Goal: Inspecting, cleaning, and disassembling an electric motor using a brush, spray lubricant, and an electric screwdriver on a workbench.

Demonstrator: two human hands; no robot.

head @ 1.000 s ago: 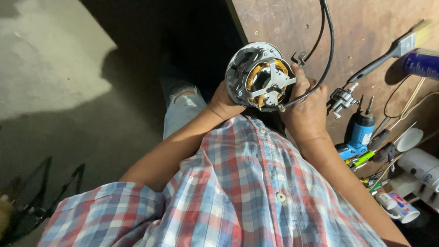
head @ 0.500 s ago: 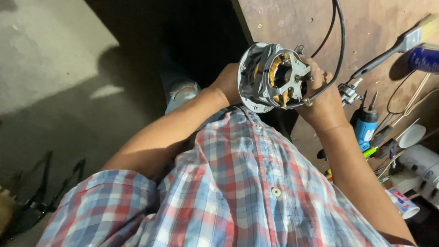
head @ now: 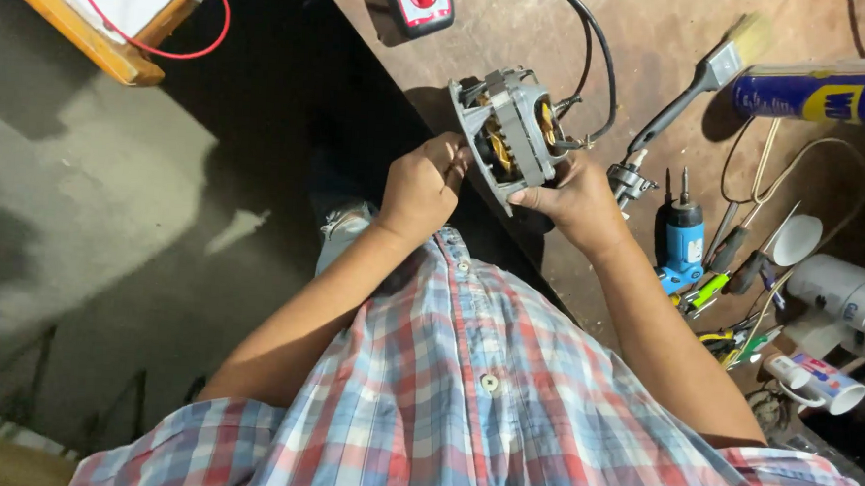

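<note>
Since the earlier frame the motor [head: 513, 129] has turned edge-on, above the bench [head: 650, 47] edge. The left hand [head: 421, 185] and right hand [head: 575, 196] each close their grip on it, inspecting; next, a steady turn seems needed.

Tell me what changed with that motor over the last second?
The motor was turned: its open round face pointed at the camera, now it shows edge-on, tilted sideways. Both hands, left and right, kept hold throughout. The brush, spray can and tools stayed put.
</note>
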